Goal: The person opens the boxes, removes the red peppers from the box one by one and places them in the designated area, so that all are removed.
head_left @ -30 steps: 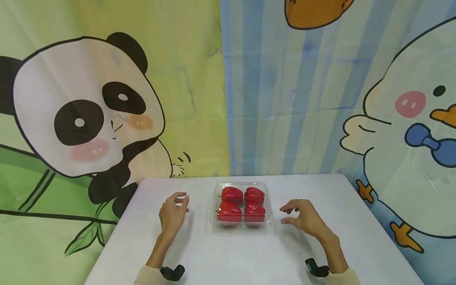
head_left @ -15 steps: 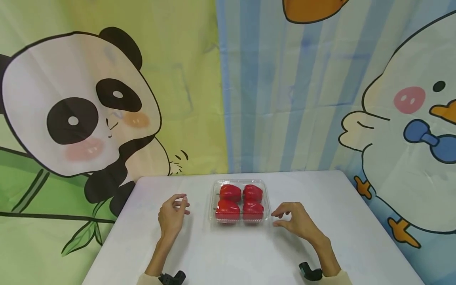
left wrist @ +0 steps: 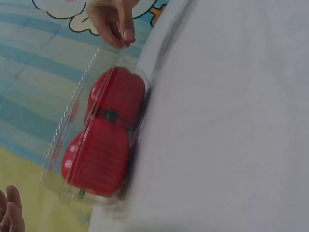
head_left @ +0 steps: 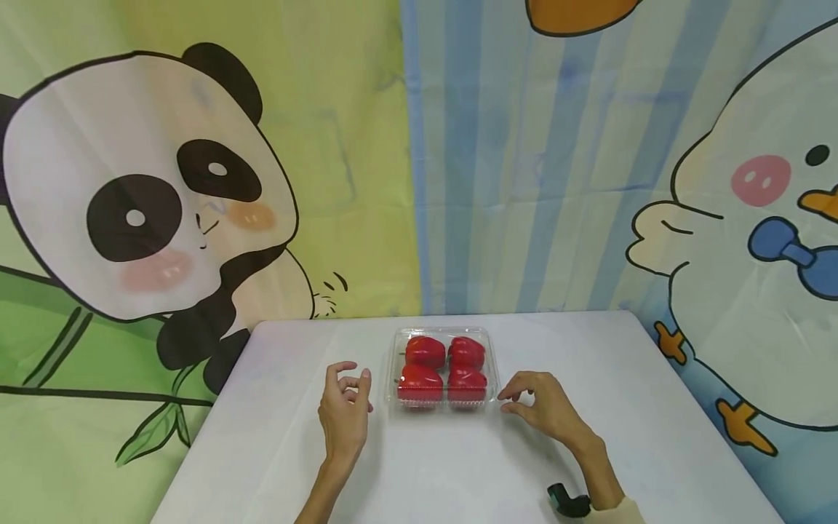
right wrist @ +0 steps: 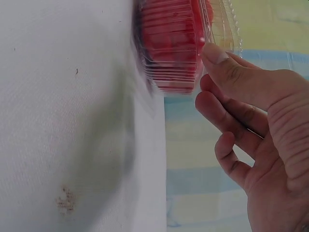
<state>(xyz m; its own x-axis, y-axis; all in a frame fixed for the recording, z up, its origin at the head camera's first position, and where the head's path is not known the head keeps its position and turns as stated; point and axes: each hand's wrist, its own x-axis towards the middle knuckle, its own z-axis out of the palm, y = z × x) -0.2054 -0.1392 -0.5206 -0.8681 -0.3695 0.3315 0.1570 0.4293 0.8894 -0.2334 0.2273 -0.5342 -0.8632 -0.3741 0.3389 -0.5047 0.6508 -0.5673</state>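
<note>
Shifting inward, the empty, relaxed left hand (head_left: pixel 345 413) is brought near the clear rectangular plastic box (head_left: pixel 440 332) of red peppers (head_left: pixel 420 381), so far pinched only by the right hand (head_left: pixel 547 407).

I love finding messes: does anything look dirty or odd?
Yes. In the right wrist view, there's a brownish mark on the white table. It looks odd against the pale surface. The peppers sit neatly in their box.
</note>
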